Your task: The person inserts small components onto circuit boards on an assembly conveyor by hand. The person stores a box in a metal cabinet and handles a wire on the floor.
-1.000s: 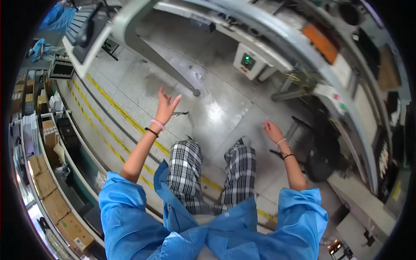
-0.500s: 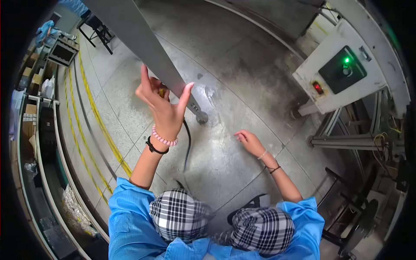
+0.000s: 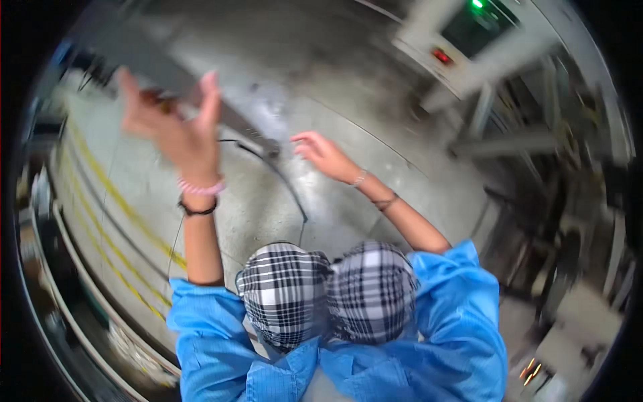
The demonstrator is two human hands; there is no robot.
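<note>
My left hand (image 3: 175, 134) is raised in front of a grey flat metal beam (image 3: 151, 63), and motion smears it. Its thumb and index finger stretch apart, while the other fingers curl round a small brownish-yellow thing (image 3: 161, 102) that is too blurred to name. Lower and to the right, my right hand (image 3: 323, 157) hovers near the beam's lower end, fingers loosely bent and a little apart; nothing shows in it. A thin black cable (image 3: 278, 175) runs from beside the left hand down toward my knees; whether that hand holds it is unclear.
A pale control box (image 3: 435, 30) with a green light and a red switch stands far right on a metal frame (image 3: 506, 144). Left are yellow floor lines (image 3: 120, 208) and a shelf unit (image 3: 80, 254). My checked-cloth knees (image 3: 284, 288) are close below.
The whole view has shifted, with the control box and beam now further left and higher. My left hand has swung up and left; my right hand has reached up and left, nearer the beam's end.
</note>
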